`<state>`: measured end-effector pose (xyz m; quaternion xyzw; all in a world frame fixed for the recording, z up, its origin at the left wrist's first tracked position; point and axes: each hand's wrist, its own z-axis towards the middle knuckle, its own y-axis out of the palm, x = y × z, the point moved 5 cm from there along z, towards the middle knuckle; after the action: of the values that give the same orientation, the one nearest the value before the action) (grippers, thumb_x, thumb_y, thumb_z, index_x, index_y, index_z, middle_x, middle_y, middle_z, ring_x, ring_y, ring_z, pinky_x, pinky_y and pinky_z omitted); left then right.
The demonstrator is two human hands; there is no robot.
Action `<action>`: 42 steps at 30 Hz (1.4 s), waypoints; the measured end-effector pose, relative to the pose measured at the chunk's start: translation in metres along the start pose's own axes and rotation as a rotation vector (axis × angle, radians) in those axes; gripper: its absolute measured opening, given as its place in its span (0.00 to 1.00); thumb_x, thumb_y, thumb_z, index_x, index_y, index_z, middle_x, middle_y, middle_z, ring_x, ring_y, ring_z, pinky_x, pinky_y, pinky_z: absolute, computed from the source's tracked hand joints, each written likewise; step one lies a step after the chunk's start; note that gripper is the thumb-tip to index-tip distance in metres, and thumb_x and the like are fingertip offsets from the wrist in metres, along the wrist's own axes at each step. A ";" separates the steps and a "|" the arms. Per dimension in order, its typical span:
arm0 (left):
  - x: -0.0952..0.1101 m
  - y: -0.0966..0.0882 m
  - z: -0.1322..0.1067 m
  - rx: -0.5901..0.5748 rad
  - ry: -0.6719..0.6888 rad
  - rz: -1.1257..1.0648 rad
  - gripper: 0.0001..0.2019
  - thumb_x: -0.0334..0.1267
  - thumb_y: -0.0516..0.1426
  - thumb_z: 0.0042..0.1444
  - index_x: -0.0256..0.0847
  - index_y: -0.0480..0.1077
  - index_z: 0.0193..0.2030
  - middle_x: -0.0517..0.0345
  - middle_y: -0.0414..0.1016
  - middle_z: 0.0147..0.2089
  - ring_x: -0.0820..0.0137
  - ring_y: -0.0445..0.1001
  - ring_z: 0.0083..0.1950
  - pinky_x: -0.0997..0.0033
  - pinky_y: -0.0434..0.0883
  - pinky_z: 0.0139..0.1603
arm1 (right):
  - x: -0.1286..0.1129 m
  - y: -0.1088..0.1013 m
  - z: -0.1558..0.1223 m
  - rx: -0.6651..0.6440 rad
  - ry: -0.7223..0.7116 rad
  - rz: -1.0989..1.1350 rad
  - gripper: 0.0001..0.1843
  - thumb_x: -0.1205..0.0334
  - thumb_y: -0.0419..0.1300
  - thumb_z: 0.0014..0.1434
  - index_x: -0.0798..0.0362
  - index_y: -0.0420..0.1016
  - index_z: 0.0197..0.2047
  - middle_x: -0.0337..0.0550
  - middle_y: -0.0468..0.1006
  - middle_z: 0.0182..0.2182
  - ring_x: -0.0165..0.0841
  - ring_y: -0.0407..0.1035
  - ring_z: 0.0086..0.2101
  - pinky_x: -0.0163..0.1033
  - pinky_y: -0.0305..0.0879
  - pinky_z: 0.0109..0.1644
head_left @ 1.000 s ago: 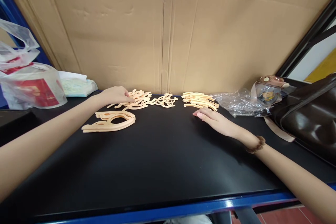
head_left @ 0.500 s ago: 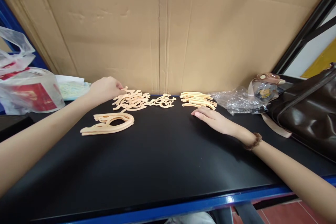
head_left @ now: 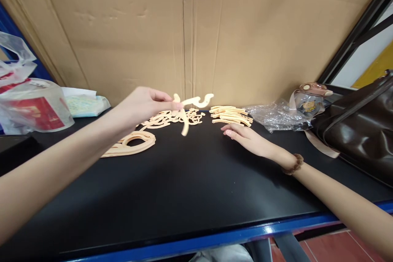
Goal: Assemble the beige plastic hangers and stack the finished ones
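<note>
My left hand [head_left: 139,104] is raised above the black table [head_left: 184,188], its thumb and fingertips [head_left: 176,106] pinched together on a curved wooden piece [head_left: 192,106], which hangs clear of the tabletop with one hooked end pointing right and a leg pointing down. Directly beneath and behind it lies the loose heap of scrolled cutouts [head_left: 166,118]; nearer to me on the left sits the stack of arched pieces [head_left: 130,145], partly hidden by my forearm. My right hand [head_left: 245,139] rests flat on the table, fingers extended and close together, holding nothing, its fingertips just beside the pile of narrow curved strips [head_left: 230,115]. A beaded bracelet [head_left: 293,163] circles my right wrist. Crumpled clear plastic [head_left: 276,116] and a brown leather bag [head_left: 356,131] occupy the right side; a plastic bag with red print [head_left: 33,108] stands at the far left. A cardboard sheet [head_left: 190,32] forms the backdrop
</note>
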<state>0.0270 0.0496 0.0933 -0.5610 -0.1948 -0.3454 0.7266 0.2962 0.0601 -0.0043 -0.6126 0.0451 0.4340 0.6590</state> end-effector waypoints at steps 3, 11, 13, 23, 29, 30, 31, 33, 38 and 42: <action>0.004 0.033 -0.017 -0.213 -0.064 -0.186 0.16 0.52 0.62 0.46 0.41 0.73 0.22 0.62 0.62 0.23 0.75 0.56 0.25 0.72 0.51 0.25 | -0.008 0.002 -0.002 0.004 -0.041 0.082 0.24 0.44 0.45 0.66 0.52 0.70 0.50 0.45 0.75 0.44 0.35 0.69 0.43 0.43 0.63 0.52; -0.011 0.080 -0.044 -0.459 -0.154 -0.437 0.14 0.49 0.62 0.49 0.40 0.73 0.25 0.61 0.63 0.26 0.75 0.53 0.26 0.72 0.52 0.25 | -0.014 0.009 -0.001 -0.010 -0.058 0.315 0.27 0.44 0.42 0.67 0.54 0.73 0.35 0.45 0.76 0.34 0.33 0.68 0.35 0.41 0.66 0.45; -0.015 0.082 -0.046 -0.464 -0.165 -0.447 0.14 0.49 0.62 0.49 0.40 0.75 0.26 0.61 0.65 0.28 0.76 0.53 0.26 0.72 0.51 0.26 | -0.013 0.010 -0.001 -0.030 -0.038 0.388 0.27 0.44 0.43 0.67 0.55 0.73 0.34 0.46 0.77 0.34 0.33 0.69 0.34 0.41 0.66 0.44; -0.018 0.093 -0.049 -0.392 -0.171 -0.473 0.16 0.51 0.61 0.49 0.38 0.73 0.25 0.61 0.68 0.29 0.75 0.53 0.28 0.73 0.51 0.27 | -0.016 0.008 0.000 -0.025 0.022 0.598 0.28 0.40 0.46 0.64 0.56 0.73 0.33 0.46 0.77 0.30 0.32 0.70 0.30 0.40 0.67 0.39; -0.021 0.094 -0.049 -0.369 -0.192 -0.434 0.17 0.52 0.62 0.47 0.39 0.70 0.23 0.63 0.65 0.26 0.75 0.53 0.27 0.73 0.52 0.27 | -0.020 0.005 0.000 -0.032 -0.039 0.448 0.19 0.48 0.55 0.62 0.55 0.73 0.30 0.41 0.75 0.30 0.29 0.69 0.31 0.36 0.66 0.40; -0.022 0.095 -0.050 -0.365 -0.184 -0.430 0.17 0.52 0.61 0.47 0.39 0.69 0.24 0.63 0.65 0.26 0.75 0.53 0.27 0.73 0.52 0.27 | -0.019 0.006 0.000 -0.035 -0.035 0.438 0.19 0.48 0.55 0.62 0.55 0.73 0.30 0.41 0.75 0.29 0.29 0.69 0.31 0.37 0.67 0.40; -0.022 0.095 -0.050 -0.357 -0.174 -0.426 0.17 0.53 0.61 0.48 0.39 0.69 0.25 0.63 0.64 0.26 0.75 0.53 0.26 0.73 0.52 0.27 | -0.018 0.006 0.000 -0.036 -0.030 0.436 0.19 0.48 0.55 0.63 0.55 0.73 0.29 0.41 0.75 0.29 0.29 0.69 0.31 0.37 0.67 0.40; -0.022 0.097 -0.050 -0.339 -0.154 -0.423 0.18 0.54 0.58 0.50 0.40 0.70 0.26 0.65 0.61 0.24 0.75 0.53 0.25 0.73 0.53 0.27 | -0.016 0.007 0.001 -0.031 -0.015 0.445 0.20 0.47 0.54 0.62 0.55 0.73 0.29 0.41 0.75 0.29 0.29 0.69 0.30 0.37 0.67 0.39; -0.027 0.101 -0.049 -0.318 -0.140 -0.395 0.19 0.56 0.55 0.53 0.40 0.69 0.29 0.65 0.58 0.22 0.75 0.53 0.23 0.73 0.50 0.24 | -0.002 0.004 0.004 0.075 0.076 0.506 0.24 0.41 0.55 0.59 0.55 0.71 0.28 0.43 0.76 0.26 0.30 0.69 0.27 0.38 0.67 0.37; -0.036 0.100 -0.044 -0.277 -0.088 -0.269 0.17 0.54 0.54 0.55 0.41 0.70 0.33 0.61 0.71 0.28 0.72 0.63 0.26 0.72 0.55 0.27 | 0.013 -0.002 0.006 0.188 0.169 0.493 0.26 0.37 0.56 0.55 0.54 0.70 0.27 0.44 0.76 0.23 0.31 0.69 0.25 0.39 0.67 0.33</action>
<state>0.0696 0.0308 -0.0116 -0.6391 -0.2504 -0.4380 0.5805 0.3027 0.0721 -0.0096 -0.5532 0.2878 0.5227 0.5813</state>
